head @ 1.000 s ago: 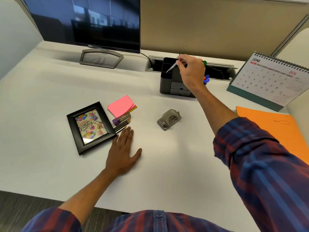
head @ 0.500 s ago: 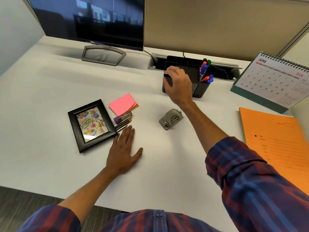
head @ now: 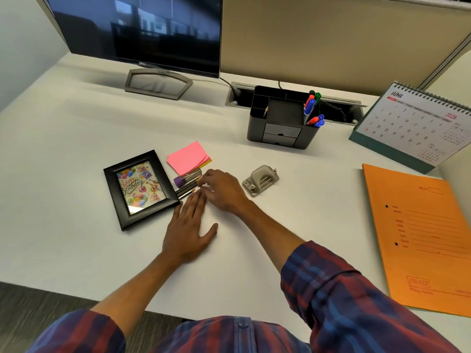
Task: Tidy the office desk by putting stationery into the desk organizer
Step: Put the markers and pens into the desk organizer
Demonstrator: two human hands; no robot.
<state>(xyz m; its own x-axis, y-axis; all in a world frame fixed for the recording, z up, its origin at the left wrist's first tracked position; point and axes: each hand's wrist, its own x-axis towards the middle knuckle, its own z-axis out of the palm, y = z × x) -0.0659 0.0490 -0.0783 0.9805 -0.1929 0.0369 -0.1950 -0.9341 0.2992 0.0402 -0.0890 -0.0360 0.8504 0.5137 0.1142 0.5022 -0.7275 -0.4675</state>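
Note:
The black desk organizer (head: pixel 280 138) stands at the back of the desk, with coloured markers (head: pixel 312 110) in its right compartment and one pencil tip (head: pixel 265 110) showing in a left slot. A bundle of pencils (head: pixel 187 187) and a purple-capped item (head: pixel 179 181) lie beside pink sticky notes (head: pixel 187 156). My right hand (head: pixel 221 192) is blurred, its curved fingers at the pencils' right ends; no pencil is lifted. My left hand (head: pixel 188 225) rests flat on the desk just below the pencils. A grey hole punch (head: pixel 260 180) lies to the right.
A black photo frame (head: pixel 140 189) lies left of the pencils. Behind stand a monitor (head: pixel 142 29) and a cable tray (head: pixel 339 110). A desk calendar (head: pixel 418 123) and an orange folder (head: pixel 420 233) occupy the right side. The desk's front edge is near my body.
My right hand left the organizer, where it had put a pencil, and swung back left and down to the pencil bundle. The left hand stayed flat in place.

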